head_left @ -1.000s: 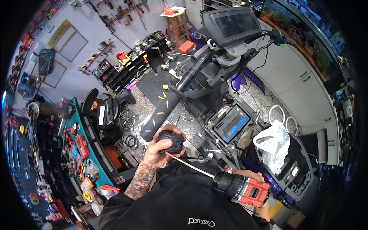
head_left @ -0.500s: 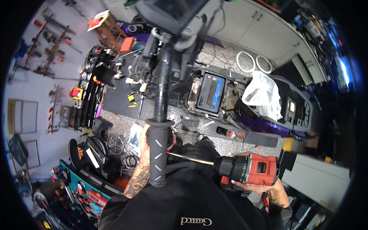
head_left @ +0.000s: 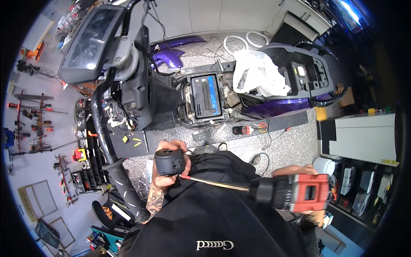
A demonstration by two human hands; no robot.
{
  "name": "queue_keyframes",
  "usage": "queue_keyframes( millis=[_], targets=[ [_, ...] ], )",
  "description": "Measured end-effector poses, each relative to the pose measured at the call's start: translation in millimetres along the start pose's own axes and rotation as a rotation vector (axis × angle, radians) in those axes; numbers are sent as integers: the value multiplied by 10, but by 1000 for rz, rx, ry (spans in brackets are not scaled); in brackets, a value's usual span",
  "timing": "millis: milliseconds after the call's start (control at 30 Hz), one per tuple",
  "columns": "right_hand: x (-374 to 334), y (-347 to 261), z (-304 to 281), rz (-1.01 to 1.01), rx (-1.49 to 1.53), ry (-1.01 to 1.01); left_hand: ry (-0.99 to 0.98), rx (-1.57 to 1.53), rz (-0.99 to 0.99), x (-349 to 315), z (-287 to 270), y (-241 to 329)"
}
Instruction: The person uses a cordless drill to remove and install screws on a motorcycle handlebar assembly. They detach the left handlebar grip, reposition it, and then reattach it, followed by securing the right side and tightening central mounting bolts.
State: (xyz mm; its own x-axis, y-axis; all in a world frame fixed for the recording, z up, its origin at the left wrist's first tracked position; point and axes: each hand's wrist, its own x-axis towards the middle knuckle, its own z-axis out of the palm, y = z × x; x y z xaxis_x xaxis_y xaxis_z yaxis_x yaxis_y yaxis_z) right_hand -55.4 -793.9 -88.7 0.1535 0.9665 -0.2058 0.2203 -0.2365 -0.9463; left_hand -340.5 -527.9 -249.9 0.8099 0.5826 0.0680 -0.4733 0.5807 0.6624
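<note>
My left hand [head_left: 159, 181] is closed around a black cylindrical housing [head_left: 169, 162] with small holes in its side. In my right hand [head_left: 295, 170] is a red and black cordless drill [head_left: 310, 192], held level and pointing left. Its long thin bit [head_left: 222, 184] reaches across my black top, and the reddish tip lies just under the housing; whether it touches is not clear. Beside my left forearm runs a black ribbed handlebar grip [head_left: 127, 190] on the black handlebar [head_left: 100, 124]. The drill's handle is mostly hidden.
Ahead stands a partly stripped scooter with a display [head_left: 90, 40], an exposed battery [head_left: 206, 96] and purple panels [head_left: 274, 109]. A white plastic bag [head_left: 259, 73] lies on its rear. A red-black tool [head_left: 242, 130] rests on the floor mat. Tools hang on the left wall; a cabinet [head_left: 364, 137] stands right.
The view has shifted, and the handlebar now sits further left. The housing in my left hand has come out from behind the grip. My right hand still holds the drill, now slightly further right.
</note>
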Motion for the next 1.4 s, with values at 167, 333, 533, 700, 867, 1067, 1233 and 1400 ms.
queue_keyframes(
  millis=[167,333,533,700,867,1067,1233,1400],
  targets=[
    [-306,96,-34,3,54,187,-118,-358,44,114,105,-92],
    [-139,153,33,-48,274,135,-146,-303,110,77,148,-170],
    [-406,408,-104,134,232,117,-208,-278,110,116,219,-189],
    [-103,69,-119,92,52,75,-133,12,184,16,359,-134],
    [-27,31,-108,256,379,179,-142,372,306,-78,421,1],
    [56,285,-132,58,-171,132,-162,464,268,-102,484,141],
    [200,355,-103,81,92,151,-177,471,270,-48,471,238],
    [243,375,-43,80,50,190,-192,553,309,-64,349,319]
  ],
)
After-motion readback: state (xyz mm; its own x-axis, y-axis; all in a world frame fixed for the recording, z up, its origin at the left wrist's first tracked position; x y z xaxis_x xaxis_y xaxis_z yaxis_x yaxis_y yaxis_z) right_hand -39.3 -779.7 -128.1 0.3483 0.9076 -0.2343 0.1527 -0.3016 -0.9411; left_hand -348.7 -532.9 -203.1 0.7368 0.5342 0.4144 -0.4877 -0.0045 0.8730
